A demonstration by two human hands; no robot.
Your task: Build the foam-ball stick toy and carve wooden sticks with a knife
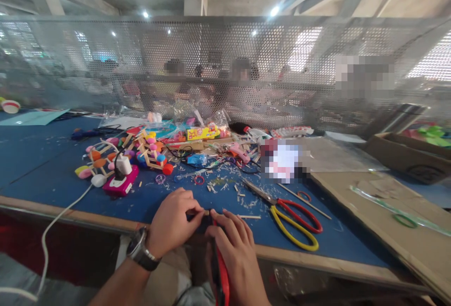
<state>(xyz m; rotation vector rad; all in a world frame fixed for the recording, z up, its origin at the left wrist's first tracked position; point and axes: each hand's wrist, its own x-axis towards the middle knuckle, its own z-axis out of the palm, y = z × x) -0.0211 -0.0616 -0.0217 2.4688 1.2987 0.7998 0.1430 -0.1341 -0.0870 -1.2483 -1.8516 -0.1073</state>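
Observation:
Over the front edge of the table, my left hand (176,221), with a watch (141,249) on its wrist, pinches a small wooden piece (206,212) between thumb and finger. Close beside it, my right hand (234,240) is closed around a red-and-black handled tool (222,273). The tool's front end meets the wooden piece or lies right by it; its jaws or blade cannot be made out. Scissors (273,201) with one red and one yellow handle lie half open to the right. Pale wood bits (211,187) are scattered beyond my hands.
Colourful wooden pieces (150,151) are heaped behind a pink power socket (121,181) with a white cable (45,235). Cardboard (380,212) covers the right side, near a cardboard box (412,156). A perforated metal screen (225,43) rises behind the table, with people beyond it.

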